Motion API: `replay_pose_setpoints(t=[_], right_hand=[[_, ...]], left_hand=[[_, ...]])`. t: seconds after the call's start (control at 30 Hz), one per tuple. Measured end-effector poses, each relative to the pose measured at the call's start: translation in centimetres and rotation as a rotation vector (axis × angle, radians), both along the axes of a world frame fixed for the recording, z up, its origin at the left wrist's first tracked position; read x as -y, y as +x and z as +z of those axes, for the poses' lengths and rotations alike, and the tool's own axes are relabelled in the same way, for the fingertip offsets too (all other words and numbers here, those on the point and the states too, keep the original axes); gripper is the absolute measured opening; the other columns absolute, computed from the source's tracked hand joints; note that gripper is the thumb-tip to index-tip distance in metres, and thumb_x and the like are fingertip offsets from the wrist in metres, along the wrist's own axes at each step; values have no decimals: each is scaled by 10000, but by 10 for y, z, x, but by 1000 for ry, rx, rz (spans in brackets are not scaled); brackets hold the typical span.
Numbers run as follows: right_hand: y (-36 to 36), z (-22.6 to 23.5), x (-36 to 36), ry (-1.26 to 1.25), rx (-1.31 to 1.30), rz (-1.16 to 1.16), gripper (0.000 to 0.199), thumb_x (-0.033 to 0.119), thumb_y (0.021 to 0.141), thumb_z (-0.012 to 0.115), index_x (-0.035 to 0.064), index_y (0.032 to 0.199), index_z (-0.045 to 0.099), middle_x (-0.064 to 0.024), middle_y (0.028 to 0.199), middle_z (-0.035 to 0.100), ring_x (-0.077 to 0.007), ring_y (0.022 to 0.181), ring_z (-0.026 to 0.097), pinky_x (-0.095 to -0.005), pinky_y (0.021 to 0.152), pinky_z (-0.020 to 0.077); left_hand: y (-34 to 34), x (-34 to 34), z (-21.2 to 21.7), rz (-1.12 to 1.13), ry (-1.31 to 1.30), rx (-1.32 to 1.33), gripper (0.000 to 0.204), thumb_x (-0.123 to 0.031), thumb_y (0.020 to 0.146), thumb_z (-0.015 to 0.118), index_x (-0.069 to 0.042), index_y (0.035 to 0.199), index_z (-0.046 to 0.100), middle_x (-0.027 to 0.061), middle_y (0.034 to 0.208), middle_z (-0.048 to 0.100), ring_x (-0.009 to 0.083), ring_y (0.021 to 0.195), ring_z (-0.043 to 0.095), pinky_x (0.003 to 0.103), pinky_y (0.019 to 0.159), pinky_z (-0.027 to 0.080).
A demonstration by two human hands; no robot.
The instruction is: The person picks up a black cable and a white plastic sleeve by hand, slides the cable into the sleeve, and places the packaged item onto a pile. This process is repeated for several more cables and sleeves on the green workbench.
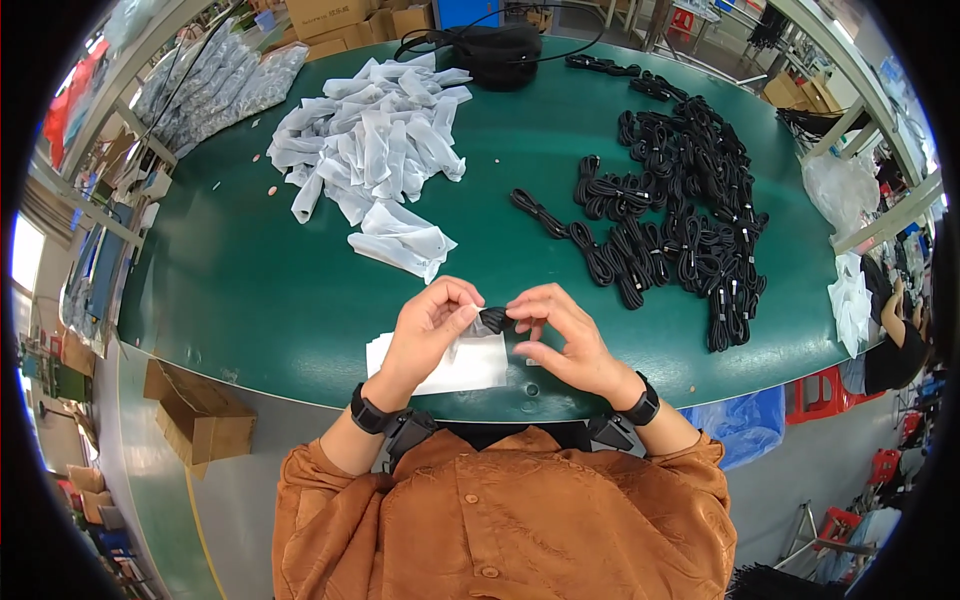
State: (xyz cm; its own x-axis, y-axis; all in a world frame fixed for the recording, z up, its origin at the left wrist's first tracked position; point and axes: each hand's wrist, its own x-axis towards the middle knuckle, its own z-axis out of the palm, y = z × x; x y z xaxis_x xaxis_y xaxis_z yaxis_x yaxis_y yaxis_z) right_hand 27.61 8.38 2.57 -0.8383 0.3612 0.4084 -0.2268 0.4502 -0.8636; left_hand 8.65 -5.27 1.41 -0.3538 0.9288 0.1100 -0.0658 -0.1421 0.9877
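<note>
Evidently, everything turns on the short gap between the two hands near the lower middle of the frame, where a black cable bundle (494,320) is held at the mouth of a pale translucent bag (474,332). The bag's edge is pinched between thumb and forefinger of the left hand (430,325), which is closed. The right hand (568,340) is half open, its thumb well apart from its forefinger, and the bundle's right end seems to be touched by its fingertips. The bundle lies left of the right hand and right of the left; its long axis seems to run roughly across the frame, though much is hidden. Below, a stack of white bags (480,372) is set close to the near edge of the green counter (240,290). Room for moving is offered above, between the filled bags (385,150) at upper left and the coiled black cables (690,230) at upper right.
</note>
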Motion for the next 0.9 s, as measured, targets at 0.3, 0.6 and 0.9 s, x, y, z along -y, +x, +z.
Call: replay_pose_setpoints(t=[0.3, 0.6, 0.9], right_hand=[[-21, 7, -4, 305, -154, 15, 282, -85, 782, 719, 24, 1039, 680, -114, 981, 657, -226, 916, 650, -323, 748, 537], [-22, 12, -20, 390, -261, -206, 279, -72, 789, 711, 30, 1046, 680, -115, 968, 623, -258, 813, 636, -343, 718, 533], [17, -57, -111, 919, 525, -702, 270, 66, 819, 732, 36, 1076, 654, -171, 1009, 603, -329, 828, 650, -387, 673, 535]], left_hand=[[8, -24, 10, -56, 100, 0, 107, -130, 991, 627, -37, 951, 593, 49, 1124, 589, 103, 982, 557, 250, 872, 460], [-31, -31, -10, 58, 125, 219, 106, -146, 1014, 593, -55, 1056, 630, 22, 1101, 621, 92, 974, 553, 253, 882, 442], [-17, 4, -2, 355, 28, -746, 234, -63, 838, 750, 0, 1029, 632, 92, 1005, 600, 210, 888, 599, 319, 797, 497]])
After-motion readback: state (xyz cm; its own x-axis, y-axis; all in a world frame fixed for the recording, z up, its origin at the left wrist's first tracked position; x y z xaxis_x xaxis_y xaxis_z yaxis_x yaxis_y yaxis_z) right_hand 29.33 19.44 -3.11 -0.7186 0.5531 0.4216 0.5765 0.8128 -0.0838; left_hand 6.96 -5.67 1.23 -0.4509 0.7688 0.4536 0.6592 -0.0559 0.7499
